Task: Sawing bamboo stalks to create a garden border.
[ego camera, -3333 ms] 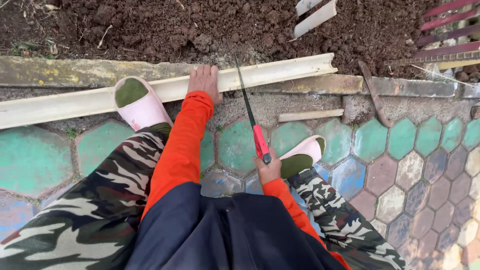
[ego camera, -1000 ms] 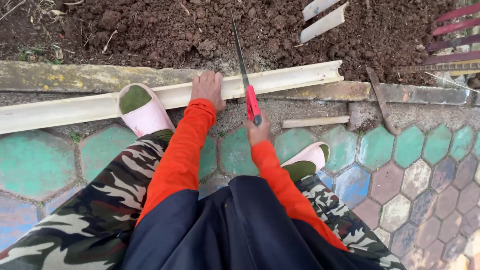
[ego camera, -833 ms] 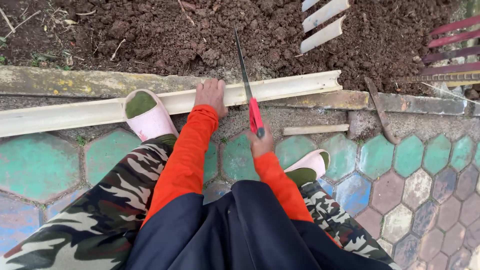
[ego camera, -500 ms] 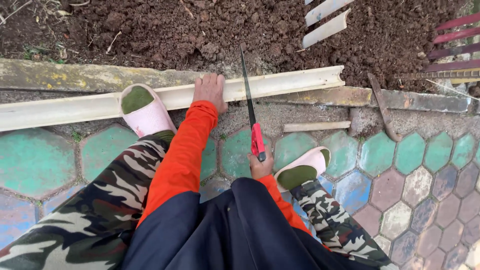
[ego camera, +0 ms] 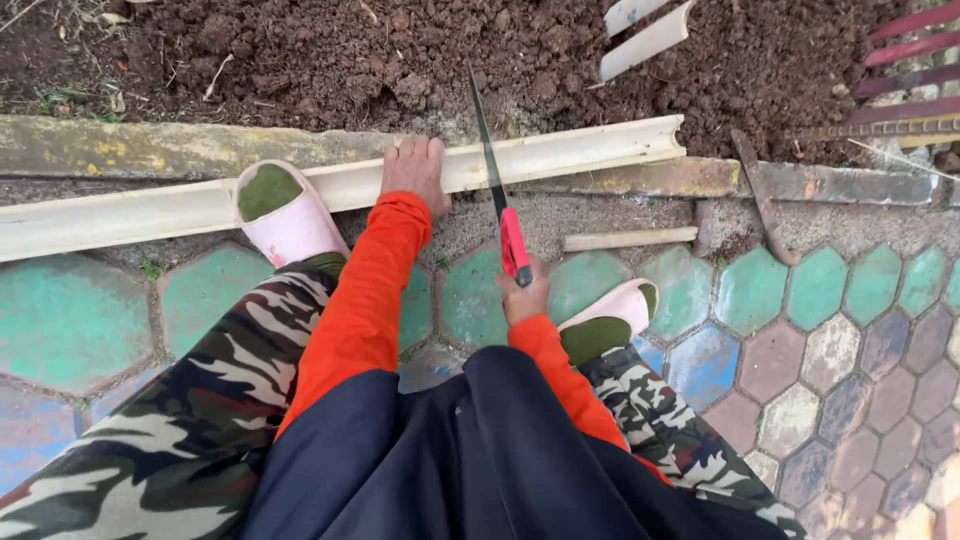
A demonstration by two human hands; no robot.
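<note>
A long pale split bamboo piece [ego camera: 560,157] lies along a stone kerb [ego camera: 160,147]. My left hand [ego camera: 414,172] presses flat on the bamboo. Just to its right, a hand saw with a dark blade [ego camera: 486,150] and a red handle [ego camera: 514,246] crosses the bamboo. My right hand [ego camera: 524,297] grips that red handle. My left foot in a pink slipper [ego camera: 285,212] rests on the bamboo, left of the hand. My right foot in a matching slipper [ego camera: 611,318] stands on the tiles.
Dark loose soil [ego camera: 330,60] fills the ground beyond the kerb. Two short bamboo offcuts [ego camera: 645,30] lie on it. A small stick [ego camera: 628,238] and a rusty metal tool [ego camera: 760,195] lie near the kerb. Coloured hexagonal paving [ego camera: 840,330] covers the ground.
The saw has moved back and forth across the bamboo; my right hand pushed it forward and has now drawn it back toward me. My left hand and foot stayed in place.
</note>
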